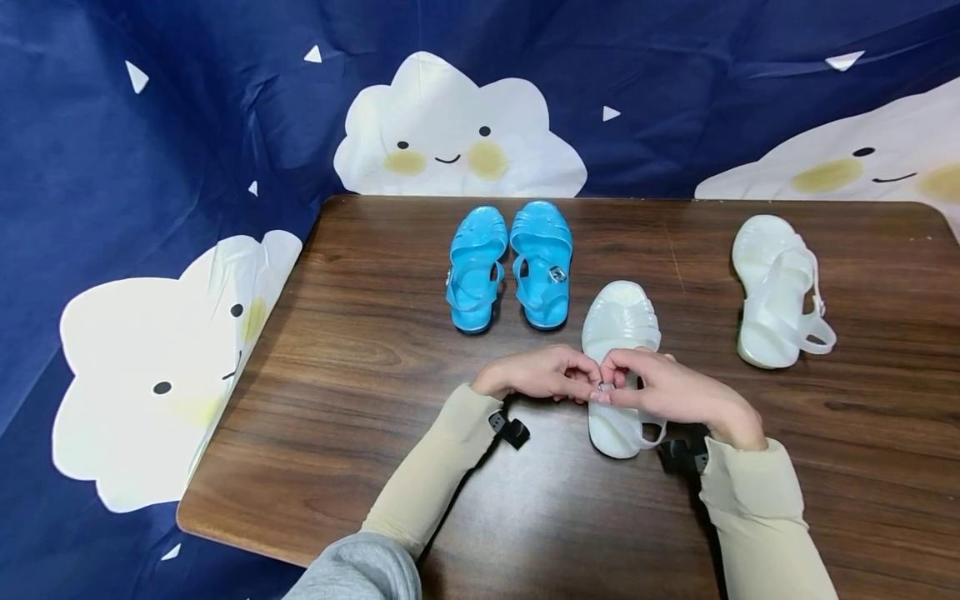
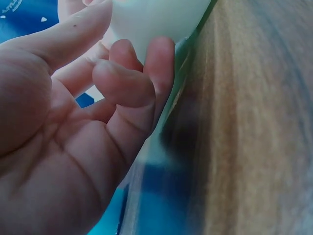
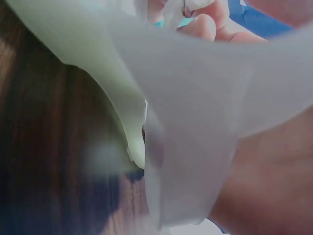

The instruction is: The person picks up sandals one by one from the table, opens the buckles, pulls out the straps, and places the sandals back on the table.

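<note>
A white translucent sandal (image 1: 621, 310) lies on the table, toe away from the person, right of the blue pair. Over its left side both hands meet at a small buckle (image 1: 604, 387). The left hand (image 1: 542, 372) pinches there with thumb and fingers; in the left wrist view the left hand (image 2: 83, 117) has its other fingers curled beside the white sandal (image 2: 156, 19). From the right, the right hand (image 1: 667, 387) pinches the strap at the buckle. In the right wrist view the sandal's pale strap (image 3: 190, 98) covers much of the right hand (image 3: 274, 181).
Two blue sandals (image 1: 477, 229) (image 1: 542, 225) stand side by side near the table's back edge. Another white sandal (image 1: 765, 325), its strap loop out to the side, lies at the right on the wooden table (image 1: 360, 358). A blue cloth with clouds (image 1: 457, 125) hangs behind.
</note>
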Motion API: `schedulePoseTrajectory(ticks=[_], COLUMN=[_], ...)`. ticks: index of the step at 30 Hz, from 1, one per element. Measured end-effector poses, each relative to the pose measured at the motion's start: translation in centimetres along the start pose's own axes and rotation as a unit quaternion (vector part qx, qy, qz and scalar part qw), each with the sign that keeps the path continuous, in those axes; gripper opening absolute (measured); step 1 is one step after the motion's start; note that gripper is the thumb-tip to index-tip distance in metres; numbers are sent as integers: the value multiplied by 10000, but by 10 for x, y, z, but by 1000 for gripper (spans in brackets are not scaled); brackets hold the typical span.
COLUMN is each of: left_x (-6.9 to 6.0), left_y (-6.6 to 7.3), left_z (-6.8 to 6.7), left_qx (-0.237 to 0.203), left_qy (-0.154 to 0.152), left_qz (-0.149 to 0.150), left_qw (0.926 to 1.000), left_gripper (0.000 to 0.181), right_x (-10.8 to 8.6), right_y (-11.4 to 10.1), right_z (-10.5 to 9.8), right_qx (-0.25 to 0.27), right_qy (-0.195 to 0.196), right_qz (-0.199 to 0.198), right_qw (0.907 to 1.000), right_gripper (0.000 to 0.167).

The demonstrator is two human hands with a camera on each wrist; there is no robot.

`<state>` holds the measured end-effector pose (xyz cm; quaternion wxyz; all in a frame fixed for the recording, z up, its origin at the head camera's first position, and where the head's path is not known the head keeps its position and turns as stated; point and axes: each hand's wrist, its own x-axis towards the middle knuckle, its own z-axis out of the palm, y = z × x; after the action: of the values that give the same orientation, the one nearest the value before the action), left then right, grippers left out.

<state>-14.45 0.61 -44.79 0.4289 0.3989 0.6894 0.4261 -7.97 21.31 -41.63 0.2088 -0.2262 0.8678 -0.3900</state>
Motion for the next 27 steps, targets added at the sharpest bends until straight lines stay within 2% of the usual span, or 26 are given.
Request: schedulePoseTrajectory(ticks=[9,20,27], left_x=[0,0,1], left_y=[-1,-1,-1], left_z=[1,2,2], left_qx=[-56,-163,-178], left_qy=[-57,-56,-16], left_qz=[-74,-124,-179], left_qw=[9999,9998,9997], left_gripper=[8,9,9], right_x=[0,-2,-2], right_y=[3,11,14], right_z=[-3,-4,-5], right_qx=[124,512,581], right_qy=[-135,-189,-112], right_qz=[-172,-125,-52], right_qw=[9997,9984,9982], right_gripper=[12,11,11])
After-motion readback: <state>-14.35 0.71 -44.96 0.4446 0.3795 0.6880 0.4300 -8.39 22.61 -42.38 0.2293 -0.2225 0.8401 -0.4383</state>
